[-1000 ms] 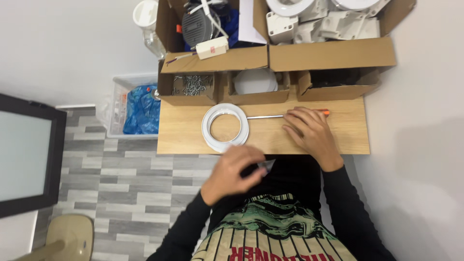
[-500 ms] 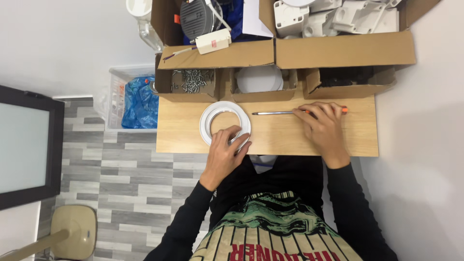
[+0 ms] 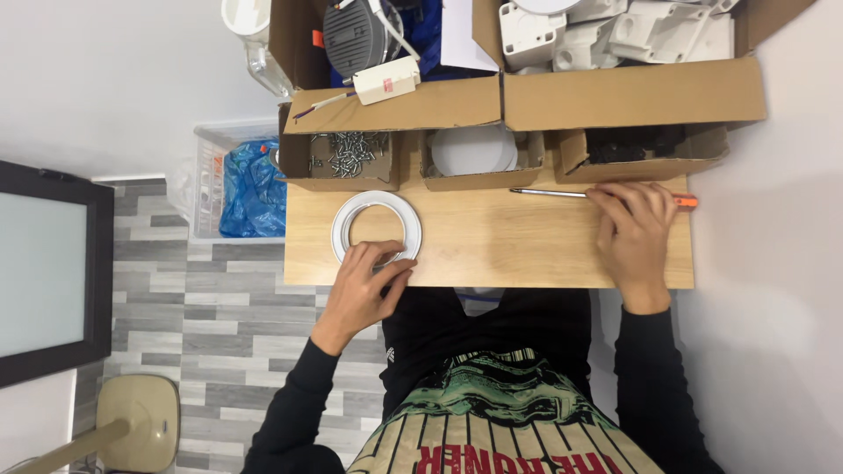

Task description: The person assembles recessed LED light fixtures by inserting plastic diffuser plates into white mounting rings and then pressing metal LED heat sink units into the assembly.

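A white ring-shaped frame (image 3: 376, 207) lies flat on the left part of the wooden table (image 3: 500, 246). My left hand (image 3: 367, 281) rests at the ring's near edge, fingertips touching its rim. A thin screwdriver with an orange handle (image 3: 562, 193) lies along the back of the table. My right hand (image 3: 634, 233) lies over the handle end, fingers spread across it; I cannot tell whether it grips it.
Three open cardboard trays line the table's back: screws (image 3: 347, 151), a white disc (image 3: 474, 151), dark parts (image 3: 645, 145). Larger boxes (image 3: 615, 88) with white housings stand behind. A clear bin with a blue bag (image 3: 250, 180) sits left, a chair (image 3: 132, 421) below.
My left hand has moved forward from over my lap to the ring's near rim. My right hand has shifted right along the screwdriver toward its handle.
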